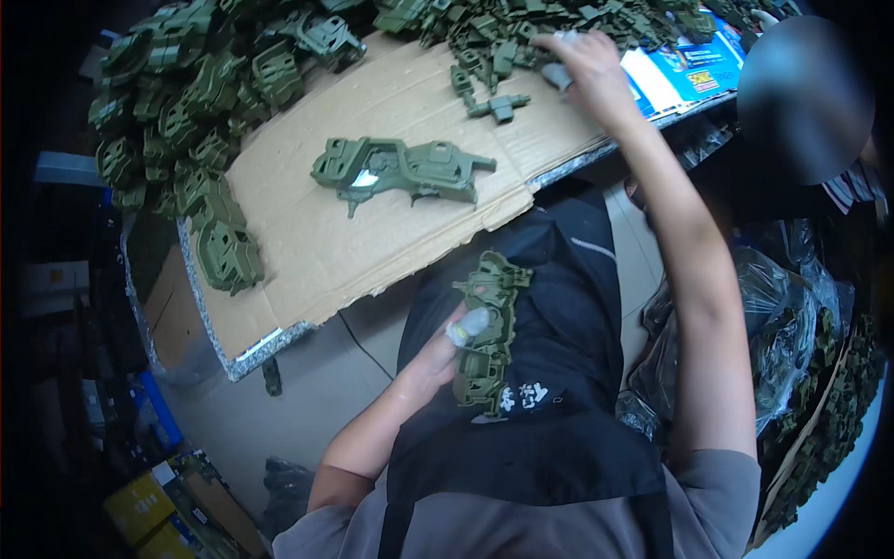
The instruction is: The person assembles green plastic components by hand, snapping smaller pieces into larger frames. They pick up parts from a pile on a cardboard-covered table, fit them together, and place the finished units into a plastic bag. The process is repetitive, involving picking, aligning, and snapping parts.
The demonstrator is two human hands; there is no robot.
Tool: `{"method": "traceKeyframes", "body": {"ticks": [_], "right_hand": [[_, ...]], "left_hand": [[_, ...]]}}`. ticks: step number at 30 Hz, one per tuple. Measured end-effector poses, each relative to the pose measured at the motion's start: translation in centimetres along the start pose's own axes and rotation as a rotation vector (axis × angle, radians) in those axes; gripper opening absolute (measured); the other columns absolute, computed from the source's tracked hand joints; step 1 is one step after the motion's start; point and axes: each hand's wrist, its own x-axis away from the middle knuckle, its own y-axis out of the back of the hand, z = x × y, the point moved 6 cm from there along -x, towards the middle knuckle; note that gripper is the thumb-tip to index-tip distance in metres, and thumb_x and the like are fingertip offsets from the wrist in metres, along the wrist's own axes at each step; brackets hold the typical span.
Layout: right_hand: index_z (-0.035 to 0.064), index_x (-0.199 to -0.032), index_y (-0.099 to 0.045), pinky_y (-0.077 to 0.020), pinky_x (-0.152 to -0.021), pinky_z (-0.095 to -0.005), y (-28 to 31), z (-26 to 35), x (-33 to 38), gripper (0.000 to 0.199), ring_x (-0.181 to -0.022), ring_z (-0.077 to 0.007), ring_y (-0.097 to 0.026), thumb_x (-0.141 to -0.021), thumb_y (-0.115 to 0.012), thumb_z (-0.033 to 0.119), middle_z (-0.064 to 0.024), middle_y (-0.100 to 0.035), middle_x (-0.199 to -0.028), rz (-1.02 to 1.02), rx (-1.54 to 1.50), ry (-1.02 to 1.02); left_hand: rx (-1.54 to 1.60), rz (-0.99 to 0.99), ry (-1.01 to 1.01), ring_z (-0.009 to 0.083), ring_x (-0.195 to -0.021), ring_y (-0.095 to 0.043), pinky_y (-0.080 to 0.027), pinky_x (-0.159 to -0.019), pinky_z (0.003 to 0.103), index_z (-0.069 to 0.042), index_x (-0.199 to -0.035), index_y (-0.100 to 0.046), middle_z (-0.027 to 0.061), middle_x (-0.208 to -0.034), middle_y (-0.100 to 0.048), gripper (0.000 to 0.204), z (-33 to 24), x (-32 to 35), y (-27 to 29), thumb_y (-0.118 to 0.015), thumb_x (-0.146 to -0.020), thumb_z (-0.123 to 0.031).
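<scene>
My left hand (438, 349) is closed around 1 green plastic part (486, 331), held upright over my dark apron (549, 307) just below the table edge; my taped fingertip (468, 325) lies across its face, and the side against my palm is hidden. My right hand (587, 58) is stretched out to the far pile of small green pieces (521, 28); its fingers curl down into the pile, but I cannot tell whether they have hold of anything. 1 longer green assembly (400, 170) lies alone on the cardboard sheet (326, 252), with a heap of matching parts (186, 121) along its left edge. On my right, clear plastic bags (792, 317) hold more green pieces, blurred by folds and glare.
</scene>
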Motion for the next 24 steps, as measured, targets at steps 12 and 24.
{"method": "traceKeyframes", "body": {"ticks": [12,24], "right_hand": [[0.0057,-0.106,-0.056,-0.0501,-0.075,-0.0325,5.4,19.8,21.6,0.024,-0.088,-0.0279,-0.066,-0.082,-0.06,0.005,-0.0131,-0.065,-0.097,0.708,-1.368,-0.451],[0.003,-0.103,-0.063,-0.0521,-0.058,-0.0348,6.8,21.7,19.8,0.035,-0.065,-0.0231,-0.063,-0.069,-0.061,0.004,-0.0072,-0.055,-0.069,0.591,-0.816,0.046]], "left_hand": [[0.151,-0.068,0.093,0.0173,-0.089,-0.061,-0.055,-0.074,0.035,-0.018,-0.136,-0.033,0.0055,-0.107,-0.056,0.052,0.7,-0.2,-0.1,-0.056,-0.09,-0.028],[0.021,-0.066,0.025,0.0165,-0.081,-0.062,-0.055,-0.069,0.032,-0.02,-0.139,-0.027,0.0071,-0.104,-0.056,0.048,1.0,-0.2,-0.8,-0.047,-0.095,-0.024]]}}
